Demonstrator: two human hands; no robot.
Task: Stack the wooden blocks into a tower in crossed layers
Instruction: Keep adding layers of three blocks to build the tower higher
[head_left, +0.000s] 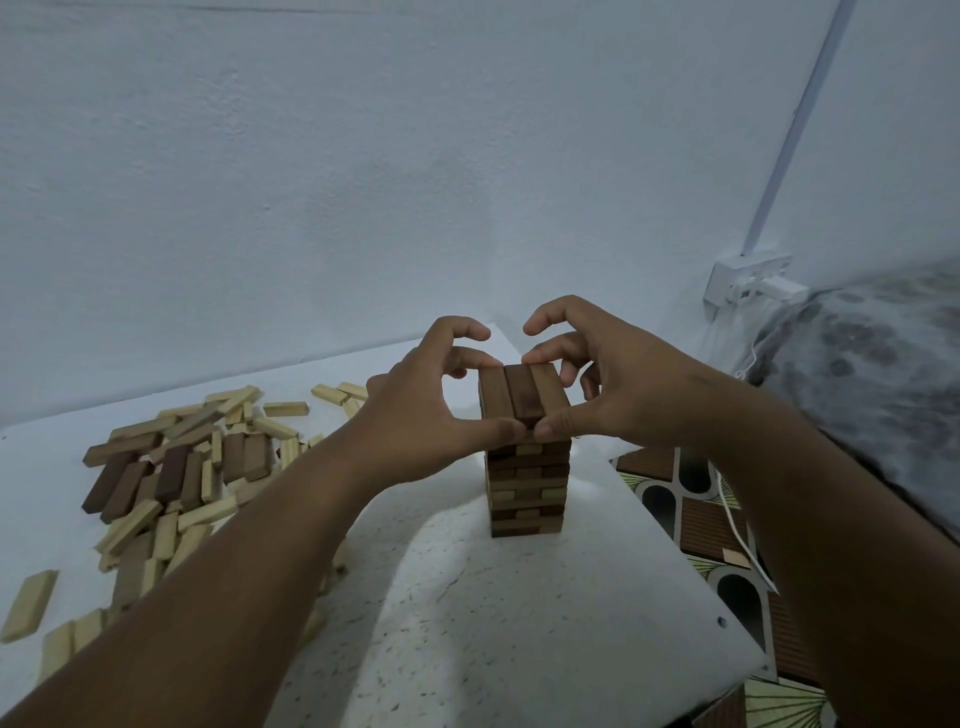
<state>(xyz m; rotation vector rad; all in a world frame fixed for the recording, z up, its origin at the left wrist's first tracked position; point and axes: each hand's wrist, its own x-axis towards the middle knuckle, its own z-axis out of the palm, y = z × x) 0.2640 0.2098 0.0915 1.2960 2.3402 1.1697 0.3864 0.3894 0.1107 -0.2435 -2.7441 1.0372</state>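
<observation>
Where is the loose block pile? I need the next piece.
In the head view, the loose block pile lies on the white table, left of the tower, beyond the left forearm.

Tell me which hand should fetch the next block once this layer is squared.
Left, probably. The loose block pile lies on the left hand's side of the tower; the right hand would have to cross over it.
</observation>
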